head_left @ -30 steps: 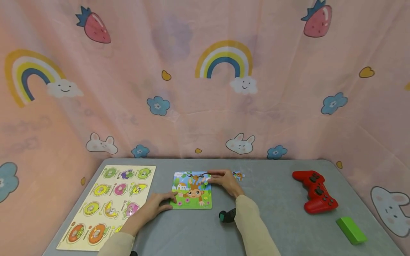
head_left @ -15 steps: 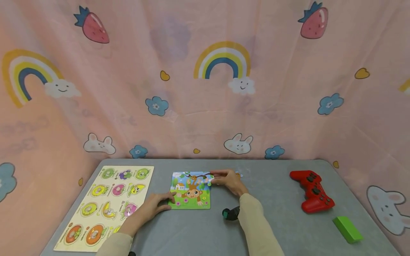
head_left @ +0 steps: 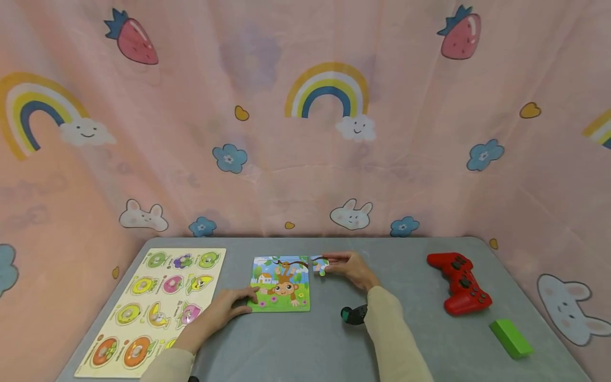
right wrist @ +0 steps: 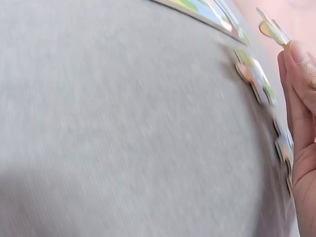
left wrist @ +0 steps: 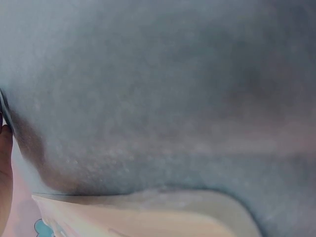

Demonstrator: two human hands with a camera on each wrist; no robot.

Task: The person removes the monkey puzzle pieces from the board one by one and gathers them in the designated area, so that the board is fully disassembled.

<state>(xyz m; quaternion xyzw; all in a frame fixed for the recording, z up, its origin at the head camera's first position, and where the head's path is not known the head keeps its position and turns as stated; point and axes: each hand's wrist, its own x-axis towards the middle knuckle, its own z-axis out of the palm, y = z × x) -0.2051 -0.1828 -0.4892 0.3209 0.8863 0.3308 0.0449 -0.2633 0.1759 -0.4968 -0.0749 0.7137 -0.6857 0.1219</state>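
Right grip [head_left: 355,270] pinches piece [head_left: 320,266]; relaxed left grip [head_left: 229,305] touches puzzle [head_left: 282,292]; fruit board [head_left: 151,298] illegibly lettered.

The puzzle [head_left: 281,286] lies on the table [head_left: 286,350], with the curtain [head_left: 267,196] behind it. Left of the puzzle lies the fruit board [head_left: 179,300], which reaches nearer to the person than the puzzle does. The left hand [head_left: 228,306] is at the puzzle's left edge. The right hand [head_left: 352,271] is to its right, holding a piece [head_left: 321,267] just beside the puzzle's far right corner. The game controller [head_left: 460,284] lies well to the puzzle's right; the block [head_left: 511,338] lies farther right and nearer the person than the puzzle.
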